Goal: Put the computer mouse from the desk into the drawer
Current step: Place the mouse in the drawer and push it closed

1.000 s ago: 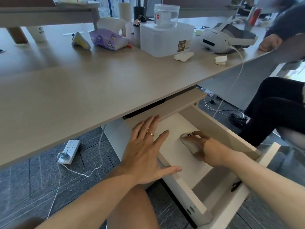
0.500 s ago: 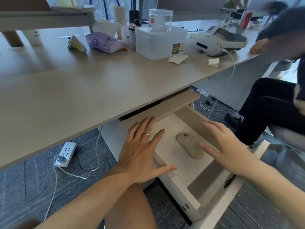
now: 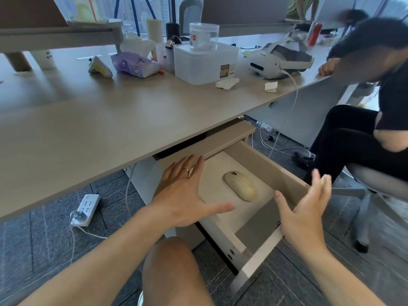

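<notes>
An office: long shared desk (image 3: 132, 111), VR headset (image 3: 280, 60), seated coworker (image 3: 364, 120).

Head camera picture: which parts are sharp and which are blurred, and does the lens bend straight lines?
In the head view, the beige computer mouse in the open pale wooden drawer is sharp; the right hand is smeared by motion at the fingertips, the left hand is clearer; the seated person at the right edge is blurred; the wide lens bows the light wood desk edge.
</notes>
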Demonstrator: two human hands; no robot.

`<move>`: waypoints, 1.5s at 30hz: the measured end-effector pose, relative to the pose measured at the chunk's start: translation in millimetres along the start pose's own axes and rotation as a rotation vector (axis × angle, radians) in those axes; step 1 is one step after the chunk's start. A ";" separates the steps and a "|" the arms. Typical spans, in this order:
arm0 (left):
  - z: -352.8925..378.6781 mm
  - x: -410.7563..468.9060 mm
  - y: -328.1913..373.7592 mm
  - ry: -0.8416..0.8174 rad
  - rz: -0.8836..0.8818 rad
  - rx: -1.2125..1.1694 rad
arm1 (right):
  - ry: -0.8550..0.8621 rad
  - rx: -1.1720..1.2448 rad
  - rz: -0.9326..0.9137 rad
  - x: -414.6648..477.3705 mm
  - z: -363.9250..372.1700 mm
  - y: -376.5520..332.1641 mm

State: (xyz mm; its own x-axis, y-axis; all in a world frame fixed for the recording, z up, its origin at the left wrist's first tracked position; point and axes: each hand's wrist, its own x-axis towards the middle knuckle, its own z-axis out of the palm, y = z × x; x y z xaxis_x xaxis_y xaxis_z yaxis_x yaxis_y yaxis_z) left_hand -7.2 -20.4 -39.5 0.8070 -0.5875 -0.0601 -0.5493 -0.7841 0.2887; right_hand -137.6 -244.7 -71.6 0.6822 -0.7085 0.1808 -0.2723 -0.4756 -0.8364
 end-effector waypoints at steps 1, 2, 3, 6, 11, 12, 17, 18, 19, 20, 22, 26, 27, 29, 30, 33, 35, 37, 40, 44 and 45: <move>-3.9 -0.1 0.7 -0.023 -0.005 -0.005 | 0.004 0.151 0.137 -1.9 2.0 -0.2; -7.3 -1.3 0.8 -0.042 -0.005 -0.001 | 0.006 0.309 0.270 -3.6 4.8 0.1; -9.4 -3.3 0.4 -0.057 -0.001 0.005 | -0.004 0.450 0.386 -4.1 8.4 1.3; -9.9 -7.8 -0.8 -0.080 0.017 0.009 | -0.083 0.555 0.518 -5.0 14.6 2.9; -10.6 -6.5 -6.2 -0.045 0.043 -0.005 | -0.165 0.635 0.548 4.4 27.4 -11.7; -10.5 -7.2 -7.5 -0.032 0.056 -0.004 | -0.185 0.655 0.562 6.6 33.1 -18.3; -7.2 -5.4 -22.3 0.086 0.136 -0.020 | -0.241 0.695 0.584 18.2 72.9 -45.9; -5.0 -3.2 -27.3 0.124 0.158 -0.001 | -0.250 0.698 0.589 20.5 81.1 -49.4; -2.6 -1.2 -32.0 0.160 0.178 0.015 | -0.259 0.707 0.591 22.5 88.1 -53.8; -0.1 0.7 -36.1 0.194 0.196 0.024 | -0.264 0.717 0.587 25.0 94.7 -57.7; 5.1 3.6 -41.6 0.257 0.232 0.050 | -0.270 0.731 0.591 30.8 107.2 -62.0; 15.3 6.4 -45.0 0.367 0.265 0.100 | -0.279 0.756 0.615 43.0 127.8 -68.0; 18.1 7.9 -45.9 0.386 0.267 0.094 | -0.273 0.764 0.625 46.2 132.5 -69.0; 22.2 11.7 -50.1 0.395 0.276 0.077 | -0.273 0.771 0.643 52.9 142.0 -70.9; 22.4 13.0 -52.8 0.387 0.287 0.063 | -0.281 0.774 0.648 56.1 146.8 -71.7; 17.8 15.7 -61.8 0.360 0.323 0.015 | -0.328 0.782 0.625 62.8 158.6 -76.6; 14.9 16.3 -63.5 0.360 0.334 0.001 | -0.346 0.779 0.602 65.5 163.4 -82.6; 14.4 16.3 -62.4 0.373 0.345 0.007 | -0.339 0.772 0.606 67.8 166.8 -86.1; 18.1 16.6 -60.9 0.380 0.350 0.020 | -0.332 0.770 0.619 70.6 169.8 -85.1; 18.4 17.3 -60.5 0.374 0.350 0.021 | -0.337 0.758 0.627 73.6 173.9 -86.1; 17.7 17.3 -60.5 0.369 0.353 0.023 | -0.337 0.747 0.632 74.7 175.1 -86.9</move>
State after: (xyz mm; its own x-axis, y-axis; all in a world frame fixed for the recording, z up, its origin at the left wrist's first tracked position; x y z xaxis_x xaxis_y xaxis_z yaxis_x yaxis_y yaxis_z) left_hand 36.1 13.3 -75.0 0.5919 -0.7110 0.3796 -0.8035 -0.5574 0.2090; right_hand 55.9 -165.0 -76.0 0.7467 -0.4793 -0.4612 -0.2348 0.4588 -0.8570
